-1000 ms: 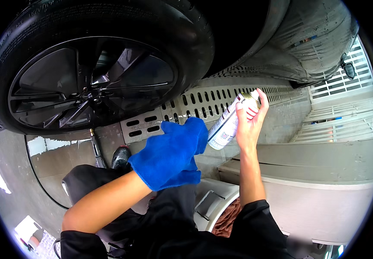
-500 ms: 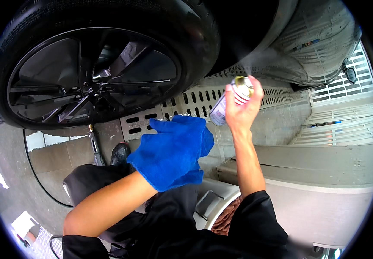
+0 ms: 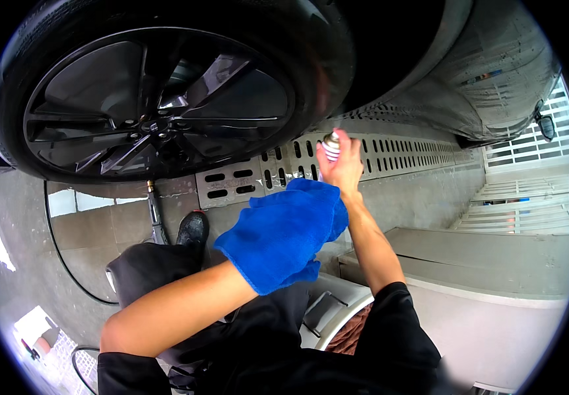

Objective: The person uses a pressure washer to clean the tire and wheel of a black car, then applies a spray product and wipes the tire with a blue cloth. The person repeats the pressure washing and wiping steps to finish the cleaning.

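Observation:
In my right hand is a spray can, gripped with its top toward the tire. Much of the can's body is hidden behind my hand and the blue cloth. That blue cloth, fuzzy like a microfiber towel or mitt, covers my left hand entirely, so its fingers do not show. Cloth and right wrist overlap in the view. Beyond both hands stands a black car wheel, with a dark tire around a glossy spoked rim. The can's top is close to the tire's right lower side.
A slotted drain grate runs along the floor under the car. A hose with a metal fitting lies near my shoe. A white bucket with brown cloth inside sits by my legs. On the right is a pale ledge.
My right hand with the can has moved left and tilted, closer to the tire. Spray mist seen earlier above the can no longer shows clearly. The covered left hand has shifted slightly right.

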### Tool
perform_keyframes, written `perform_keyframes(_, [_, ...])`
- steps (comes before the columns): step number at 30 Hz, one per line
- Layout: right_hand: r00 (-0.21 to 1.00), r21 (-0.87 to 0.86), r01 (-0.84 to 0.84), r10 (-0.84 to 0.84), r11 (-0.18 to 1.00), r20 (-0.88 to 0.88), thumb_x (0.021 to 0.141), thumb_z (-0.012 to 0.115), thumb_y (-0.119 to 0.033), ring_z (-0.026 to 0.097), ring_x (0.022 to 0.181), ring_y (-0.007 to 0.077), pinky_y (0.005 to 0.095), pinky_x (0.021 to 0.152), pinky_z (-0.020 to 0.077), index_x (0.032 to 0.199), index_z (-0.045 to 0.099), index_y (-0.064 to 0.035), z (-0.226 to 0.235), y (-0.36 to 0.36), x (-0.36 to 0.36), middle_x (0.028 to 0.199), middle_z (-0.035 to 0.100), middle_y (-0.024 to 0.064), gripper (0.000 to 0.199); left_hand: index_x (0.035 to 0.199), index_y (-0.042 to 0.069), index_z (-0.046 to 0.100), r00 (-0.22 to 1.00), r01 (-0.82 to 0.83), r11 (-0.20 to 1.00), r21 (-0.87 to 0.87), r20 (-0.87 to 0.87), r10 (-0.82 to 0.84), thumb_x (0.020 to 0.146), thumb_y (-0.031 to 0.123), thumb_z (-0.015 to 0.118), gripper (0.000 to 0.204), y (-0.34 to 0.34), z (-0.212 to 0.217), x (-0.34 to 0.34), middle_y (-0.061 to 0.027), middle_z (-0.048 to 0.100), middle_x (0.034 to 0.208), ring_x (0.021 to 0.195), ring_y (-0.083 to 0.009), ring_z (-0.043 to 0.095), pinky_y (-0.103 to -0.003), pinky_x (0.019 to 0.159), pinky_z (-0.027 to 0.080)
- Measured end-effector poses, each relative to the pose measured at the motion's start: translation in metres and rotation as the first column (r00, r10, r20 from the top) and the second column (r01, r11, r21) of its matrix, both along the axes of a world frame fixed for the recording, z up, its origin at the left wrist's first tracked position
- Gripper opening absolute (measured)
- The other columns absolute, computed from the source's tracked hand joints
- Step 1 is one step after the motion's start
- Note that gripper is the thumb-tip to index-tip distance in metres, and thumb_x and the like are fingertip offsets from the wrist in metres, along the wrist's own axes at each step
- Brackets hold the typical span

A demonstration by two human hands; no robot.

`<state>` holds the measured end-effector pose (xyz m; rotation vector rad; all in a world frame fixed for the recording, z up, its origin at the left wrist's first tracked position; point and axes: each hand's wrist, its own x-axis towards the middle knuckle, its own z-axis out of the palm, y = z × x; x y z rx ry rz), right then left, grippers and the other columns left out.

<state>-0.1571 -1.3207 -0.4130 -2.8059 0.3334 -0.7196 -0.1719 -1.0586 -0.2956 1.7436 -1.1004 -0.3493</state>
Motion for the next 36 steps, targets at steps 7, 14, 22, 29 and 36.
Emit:
perform_keyframes(7, [0.994, 0.053, 0.108, -0.109, 0.993, 0.019, 0.088, 0.078, -0.040, 0.066, 0.095, 0.0421, 0.0523, 0.078, 0.0578, 0.138, 0.055, -0.0214, 0.003, -0.007, -0.005, 0.114, 0.055, 0.0198, 0.058, 0.113, 0.013, 0.063, 0.999, 0.022, 1.000, -0.021, 0.050, -0.021, 0.069, 0.024, 0.088, 0.053, 0.003, 0.009, 0.003, -0.0071, 0.062, 0.107, 0.103, -0.0361, 0.060, -0.044, 0.082, 0.051])
perform_keyframes(14, [0.722, -0.329, -0.267, 0.414, 0.906, 0.554, 0.077, 0.091, -0.018, 0.068, 0.096, 0.0336, 0.0403, 0.075, 0.0590, 0.137, 0.049, -0.0164, 0.172, 0.014, 0.000, 0.120, 0.056, 0.0211, 0.074, 0.121, 0.011, 0.061, 1.000, -0.010, 1.000, 0.002, 0.012, 0.010, 0.063, 0.031, 0.089, 0.068, -0.001, -0.001, -0.003, -0.0113, 0.059, 0.118, 0.112, -0.0392, 0.057, -0.046, 0.090, 0.049])
perform_keyframes(22, [0.896, -0.316, -0.123, 0.242, 0.941, 0.371, 0.076, 0.091, -0.027, 0.069, 0.091, 0.0367, 0.0449, 0.072, 0.0598, 0.132, 0.059, -0.0229, 0.173, 0.020, -0.008, 0.119, 0.059, 0.0179, 0.064, 0.131, 0.009, 0.059, 0.999, 0.019, 0.999, -0.041, 0.039, -0.018, 0.055, 0.041, 0.091, 0.089, 0.001, -0.008, -0.001, -0.0172, 0.056, 0.134, 0.124, -0.0433, 0.053, -0.049, 0.101, 0.047])
perform_keyframes(29, [0.563, -0.417, -0.484, 0.639, 0.769, 0.524, 0.069, 0.094, -0.011, 0.071, 0.094, 0.0374, 0.0405, 0.070, 0.0618, 0.129, 0.057, -0.0179, 0.261, 0.107, 0.019, 0.122, 0.059, 0.0235, 0.071, 0.141, 0.006, 0.057, 0.970, 0.178, 0.972, -0.155, 0.192, -0.147, 0.048, 0.049, 0.092, 0.107, 0.003, -0.014, 0.008, -0.0224, 0.054, 0.147, 0.134, -0.0469, 0.050, -0.051, 0.110, 0.045])
perform_keyframes(36, [0.838, -0.159, -0.122, 0.188, 0.980, 0.513, 0.080, 0.089, -0.026, 0.069, 0.098, 0.0339, 0.0413, 0.080, 0.0579, 0.126, 0.064, -0.0152, 0.199, 0.046, 0.003, 0.119, 0.060, 0.0142, 0.053, 0.142, 0.007, 0.055, 0.990, 0.122, 0.992, -0.013, 0.078, -0.120, 0.053, 0.046, 0.092, 0.104, 0.009, 0.000, 0.008, -0.0213, 0.056, 0.140, 0.128, -0.0432, 0.053, -0.050, 0.104, 0.046])
